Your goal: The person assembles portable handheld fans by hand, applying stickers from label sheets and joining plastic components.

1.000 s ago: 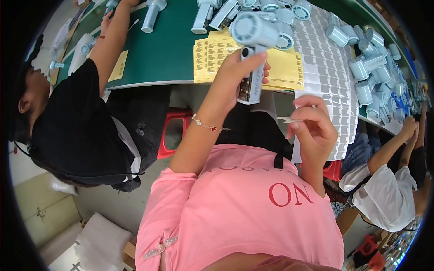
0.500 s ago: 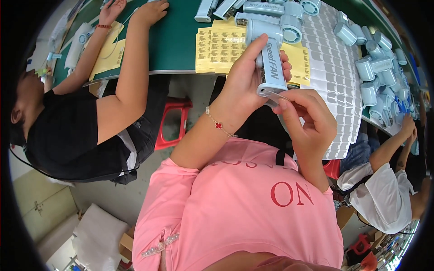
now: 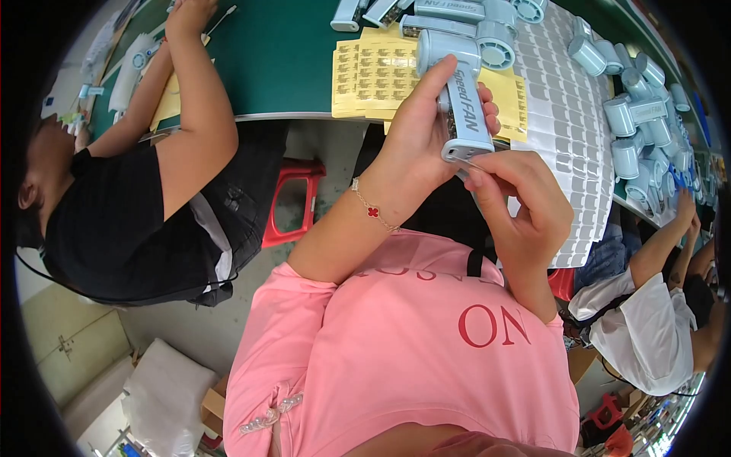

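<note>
A light-blue handheld fan (image 3: 468, 114) lies in my left hand (image 3: 417, 141), its round head pointing away from me and its handle end toward me. The fingers wrap around the handle, with the thumb along its upper left side. Dark inner parts show along the side of the handle. At the handle's near end, my right hand (image 3: 533, 202) pinches a small clear plastic strip (image 3: 462, 163) between thumb and forefinger. The strip touches or nearly touches the fan's end; whether it is attached there I cannot tell.
Yellow label sheets (image 3: 384, 76) and a large sheet of grey stickers (image 3: 563, 129) lie on the green table (image 3: 297, 53). Several more fans (image 3: 453, 23) lie beyond my hands, with a pile of blue fan parts (image 3: 643, 114) at right. Co-workers sit on both sides.
The fan and both my hands have shifted slightly right. The clear strip shows less beyond the fan's end. At left, the co-worker's hands have drawn together.
</note>
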A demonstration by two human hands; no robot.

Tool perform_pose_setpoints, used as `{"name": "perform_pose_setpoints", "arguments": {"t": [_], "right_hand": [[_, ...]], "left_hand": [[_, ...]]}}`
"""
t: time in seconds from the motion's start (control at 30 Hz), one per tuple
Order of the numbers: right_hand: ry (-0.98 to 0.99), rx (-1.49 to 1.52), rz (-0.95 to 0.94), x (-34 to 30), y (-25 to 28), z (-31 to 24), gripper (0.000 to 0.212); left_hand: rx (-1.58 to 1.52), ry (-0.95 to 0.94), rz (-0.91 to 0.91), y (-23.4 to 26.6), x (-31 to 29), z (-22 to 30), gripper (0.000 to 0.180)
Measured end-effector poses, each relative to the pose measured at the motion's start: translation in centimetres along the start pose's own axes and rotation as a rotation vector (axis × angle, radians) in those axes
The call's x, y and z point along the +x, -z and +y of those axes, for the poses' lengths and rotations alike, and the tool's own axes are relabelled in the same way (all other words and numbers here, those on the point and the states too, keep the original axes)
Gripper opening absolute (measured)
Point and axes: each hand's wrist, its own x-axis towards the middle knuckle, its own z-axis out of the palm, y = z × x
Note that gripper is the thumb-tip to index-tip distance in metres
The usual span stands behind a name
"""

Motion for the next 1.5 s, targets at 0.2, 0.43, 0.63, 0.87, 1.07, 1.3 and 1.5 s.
{"name": "perform_pose_setpoints", "arguments": {"t": [0.2, 0.43, 0.63, 0.87, 1.07, 1.3, 1.5], "right_hand": [[0.06, -0.051, 0.004, 0.12, -0.11, 0.27, 0.016], [0.064, -0.051, 0.007, 0.08, -0.02, 0.38, 0.015], [-0.085, 0.125, -0.042, 0.04, 0.26, 0.16, 0.013], [-0.1, 0.114, -0.024, 0.05, 0.12, -0.18, 0.011], [-0.07, 0.098, 0.012, -0.04, -0.13, -0.06, 0.011], [-0.041, 0.078, 0.013, -0.09, -0.13, 0.05, 0.012], [-0.031, 0.07, 0.019, -0.23, -0.13, 0.14, 0.013]], "left_hand": [[-0.022, 0.001, 0.022, 0.02, -0.14, -0.08, 0.041], [-0.06, 0.007, -0.008, 0.2, -0.16, -0.32, 0.04], [-0.106, 0.029, 0.057, 0.01, 0.19, -0.49, 0.041], [-0.164, 0.058, 0.05, -0.13, 0.13, -0.65, 0.041], [-0.21, 0.096, 0.034, 0.13, 0.22, -0.71, 0.041], [-0.228, 0.116, 0.024, 0.24, 0.2, -0.68, 0.041], [-0.238, 0.151, 0.001, 0.4, 0.25, -0.62, 0.039]]}}
